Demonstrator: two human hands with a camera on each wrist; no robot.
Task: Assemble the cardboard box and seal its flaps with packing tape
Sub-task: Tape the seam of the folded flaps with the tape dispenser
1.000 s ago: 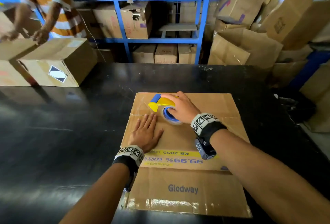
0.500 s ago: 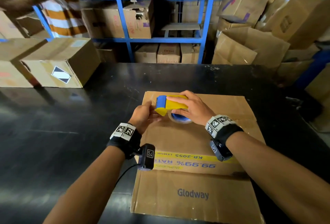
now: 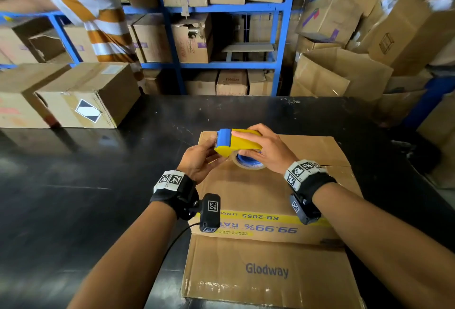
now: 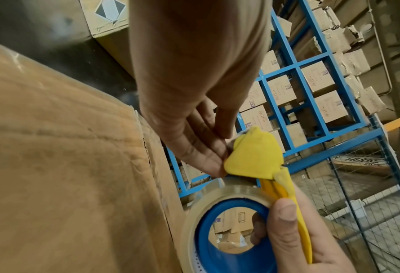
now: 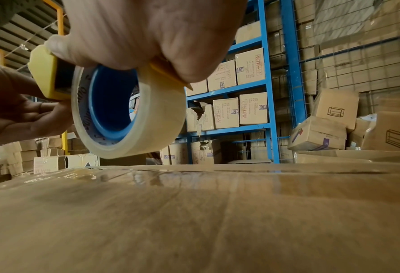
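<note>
A flattened cardboard box [image 3: 258, 193] printed "Glodway" lies on the black table [image 3: 98, 185], with clear tape shining on its near flap. Just above its far part my right hand [image 3: 268, 148] grips a yellow and blue tape dispenser [image 3: 240, 142] that carries a clear tape roll [image 3: 248, 162] on a blue core. My left hand [image 3: 199, 161] is at the dispenser's front end. In the left wrist view its thumb and fingers [image 4: 208, 144] pinch together at the yellow nose [image 4: 252, 157], apparently on the tape end. In the right wrist view the roll [image 5: 147, 120] hangs clear above the box [image 5: 194, 212].
Two closed cartons [image 3: 86, 94] stand at the table's far left. Behind them a person in a striped shirt [image 3: 103, 20] reaches left. Blue shelving [image 3: 221, 65] full of boxes runs along the back, and open cartons [image 3: 344, 74] pile up at the right.
My left hand left the box, where it lay flat, and came up to the dispenser's front end. My right hand lifted the dispenser off the box. The person behind moved.
</note>
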